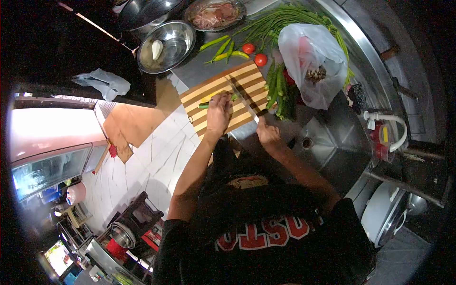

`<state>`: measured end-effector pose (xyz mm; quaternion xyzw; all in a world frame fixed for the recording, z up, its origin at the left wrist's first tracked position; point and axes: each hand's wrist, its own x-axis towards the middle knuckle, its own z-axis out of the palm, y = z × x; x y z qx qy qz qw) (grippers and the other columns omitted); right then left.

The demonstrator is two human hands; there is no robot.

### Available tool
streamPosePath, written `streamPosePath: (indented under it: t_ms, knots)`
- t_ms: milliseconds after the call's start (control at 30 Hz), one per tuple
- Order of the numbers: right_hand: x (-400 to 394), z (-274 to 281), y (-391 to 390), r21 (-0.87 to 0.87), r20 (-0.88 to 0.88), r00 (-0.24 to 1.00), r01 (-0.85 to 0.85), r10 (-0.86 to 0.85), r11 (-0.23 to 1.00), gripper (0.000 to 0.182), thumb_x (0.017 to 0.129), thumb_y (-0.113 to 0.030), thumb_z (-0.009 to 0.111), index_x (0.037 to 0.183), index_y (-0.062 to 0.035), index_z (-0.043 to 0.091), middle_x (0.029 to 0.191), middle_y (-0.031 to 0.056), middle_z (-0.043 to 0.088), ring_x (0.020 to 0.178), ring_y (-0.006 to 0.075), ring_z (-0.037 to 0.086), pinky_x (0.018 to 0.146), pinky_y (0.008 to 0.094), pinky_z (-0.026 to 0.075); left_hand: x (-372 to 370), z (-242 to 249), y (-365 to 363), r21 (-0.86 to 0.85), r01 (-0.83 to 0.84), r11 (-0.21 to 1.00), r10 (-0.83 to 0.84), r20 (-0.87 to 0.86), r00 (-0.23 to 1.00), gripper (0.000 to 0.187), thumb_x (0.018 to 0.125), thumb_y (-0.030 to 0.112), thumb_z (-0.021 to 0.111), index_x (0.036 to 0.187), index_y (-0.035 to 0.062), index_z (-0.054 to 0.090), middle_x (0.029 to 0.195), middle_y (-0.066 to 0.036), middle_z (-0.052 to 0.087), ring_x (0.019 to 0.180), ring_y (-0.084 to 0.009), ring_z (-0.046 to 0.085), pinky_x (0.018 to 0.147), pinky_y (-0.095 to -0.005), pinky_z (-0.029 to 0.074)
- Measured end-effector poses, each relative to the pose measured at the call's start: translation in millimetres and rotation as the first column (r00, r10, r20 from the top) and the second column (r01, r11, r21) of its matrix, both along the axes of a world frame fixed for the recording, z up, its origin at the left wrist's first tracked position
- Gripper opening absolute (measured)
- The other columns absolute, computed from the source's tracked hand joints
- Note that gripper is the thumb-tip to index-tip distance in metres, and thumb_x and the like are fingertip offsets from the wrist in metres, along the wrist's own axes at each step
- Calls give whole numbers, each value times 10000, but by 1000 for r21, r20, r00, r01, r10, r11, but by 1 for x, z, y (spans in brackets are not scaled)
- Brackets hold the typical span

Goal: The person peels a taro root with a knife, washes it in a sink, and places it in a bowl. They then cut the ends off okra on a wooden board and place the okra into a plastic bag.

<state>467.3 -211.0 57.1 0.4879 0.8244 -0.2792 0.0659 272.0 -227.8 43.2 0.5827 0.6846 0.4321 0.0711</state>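
Observation:
A striped wooden cutting board (249,78) lies on the metal counter. My left hand (219,111) is closed over green and yellow vegetable pieces (204,105), pressing them on the board. In my right hand (269,134) is the handle of a knife (244,99), its blade slanting up and left across the board, to the right of the pieces. Green pods (279,90) lie beside the board's right edge. Above the board are yellow-green peppers (230,55) and two red tomatoes (260,60).
A metal bowl (178,45) holds a white piece. Behind it sits a plastic-covered dish of meat (213,14). Long green beans (285,16) and a white plastic bag (313,61) lie at the back right. A sink (327,142) with a white faucet (401,126) is on the right.

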Motion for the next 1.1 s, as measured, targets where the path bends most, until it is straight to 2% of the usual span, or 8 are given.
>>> streamPosePath:
  t_ms: [233,467,533,567,700,867,1000,1100]
  knots:
    - [-23,38,11,-95,120,993,25,-13,995,199,880,-154,378,997,6,398,828,303,581,824,459,568,777,572,382,-1,-2,-3,-11,26,1000,-26,-29,999,178,750,42,592,923,0,588,908,-161,586,859,-337,542,756,-394,449]
    - [-33,15,21,-45,-11,999,-40,40,998,306,914,-216,327,1047,46,413,866,299,581,829,478,558,711,520,437,-13,4,1,-29,98,995,-99,-27,995,198,754,40,574,950,11,564,904,-189,573,853,-366,526,739,-421,437]
    - [-30,22,16,-71,8,952,306,-306,949,363,933,-276,294,1057,35,435,827,256,596,749,472,563,629,504,451,-15,8,6,-64,-55,996,52,-37,998,216,749,37,577,960,14,536,891,-189,562,836,-362,525,744,-422,431]
    - [-23,15,14,-67,5,950,312,-312,948,363,933,-276,294,1057,35,435,827,256,596,749,472,563,629,504,451,-21,-5,10,-37,-12,999,10,-68,998,287,752,54,581,1031,30,518,943,-161,561,856,-339,525,741,-420,430]
    - [14,2,11,107,-123,955,283,-270,953,316,930,-279,345,1012,5,457,765,243,568,697,448,550,565,496,423,-2,29,22,-14,62,998,-64,-300,952,339,753,98,595,1086,70,537,1042,-100,538,899,-285,521,739,-394,443]
    - [56,31,15,423,-361,923,289,-133,859,185,913,-208,444,915,-23,449,616,191,504,582,421,530,480,469,385,25,-5,44,-34,260,965,-257,-338,906,288,742,71,594,1027,51,557,1020,-133,533,901,-316,518,753,-403,450]
    - [100,44,4,537,-426,882,425,-201,729,179,924,-195,442,875,-23,450,590,173,490,553,380,545,456,425,384,52,28,69,-21,149,989,-149,-20,989,256,754,44,592,1008,18,565,913,-170,561,850,-360,540,739,-409,462]
    - [128,39,5,498,-399,840,535,-367,683,225,917,-221,451,970,-5,485,691,197,551,592,371,564,516,427,425,94,98,112,293,234,927,-279,123,952,202,781,64,585,970,-5,586,929,-202,592,849,-358,570,718,-405,466]
